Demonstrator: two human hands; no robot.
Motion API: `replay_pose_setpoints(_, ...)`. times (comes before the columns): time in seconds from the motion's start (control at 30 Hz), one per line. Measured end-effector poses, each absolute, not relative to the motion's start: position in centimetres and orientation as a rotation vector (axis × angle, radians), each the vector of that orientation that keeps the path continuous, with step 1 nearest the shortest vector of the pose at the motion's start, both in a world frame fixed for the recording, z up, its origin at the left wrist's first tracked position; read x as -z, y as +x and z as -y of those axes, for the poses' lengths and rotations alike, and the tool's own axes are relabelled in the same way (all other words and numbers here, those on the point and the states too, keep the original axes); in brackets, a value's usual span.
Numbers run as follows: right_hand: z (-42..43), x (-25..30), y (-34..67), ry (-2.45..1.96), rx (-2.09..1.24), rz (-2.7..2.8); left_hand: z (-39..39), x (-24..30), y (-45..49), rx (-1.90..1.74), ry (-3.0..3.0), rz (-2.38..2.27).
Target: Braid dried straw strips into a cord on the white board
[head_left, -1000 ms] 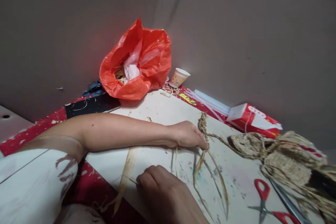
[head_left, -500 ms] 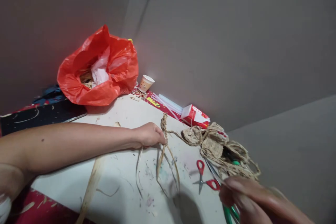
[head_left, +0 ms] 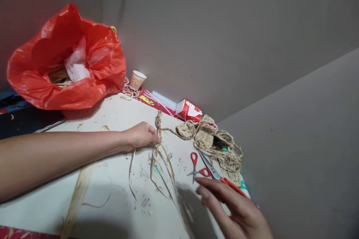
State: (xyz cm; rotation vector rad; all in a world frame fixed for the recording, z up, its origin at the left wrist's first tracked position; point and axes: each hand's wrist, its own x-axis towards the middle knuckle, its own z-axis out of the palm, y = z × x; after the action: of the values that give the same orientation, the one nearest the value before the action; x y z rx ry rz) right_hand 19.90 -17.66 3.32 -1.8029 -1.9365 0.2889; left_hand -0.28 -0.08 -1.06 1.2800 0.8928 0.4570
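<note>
My left hand (head_left: 142, 134) reaches across the table with its fingers closed on a braided straw cord (head_left: 158, 120). Below the grip, several loose straw strands (head_left: 171, 166) hang and spread over the white tabletop. In the lower right, my right hand (head_left: 232, 207) is open, its fingers stretched out and nothing visible between them. Just beyond its fingertips lie small red-handled scissors (head_left: 194, 164). Larger scissors with orange-red handles (head_left: 210, 166) lie beside them, partly behind the hand. A side cord leads from the braid to a coiled bundle of woven straw cord (head_left: 206, 134).
A red plastic bag (head_left: 109, 67) holding straw stands at the back left. Along the wall are a paper cup (head_left: 138, 80), pale straws (head_left: 161, 101) and a red-and-white box (head_left: 186, 110). A wide dry strip (head_left: 77, 199) lies on the white tabletop (head_left: 112, 213).
My right hand has gone from a closed pinch to stretched, parted fingers. My view has shifted right, so things appear further left. My left hand keeps its grip on the braided cord.
</note>
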Motion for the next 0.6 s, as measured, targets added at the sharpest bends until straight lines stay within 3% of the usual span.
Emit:
replay_pose_setpoints(0.3, 10.8, 0.2, 13.8, -1.908, -0.372, 2.182, 0.1, 1.0, -0.1, -0.485, 1.281, -0.869)
replay_pose_setpoints(0.6, 10.8, -0.1, 15.4, -1.659, -0.631, 1.624, 0.1, 0.9, -0.2, -0.465, 1.274, -0.877)
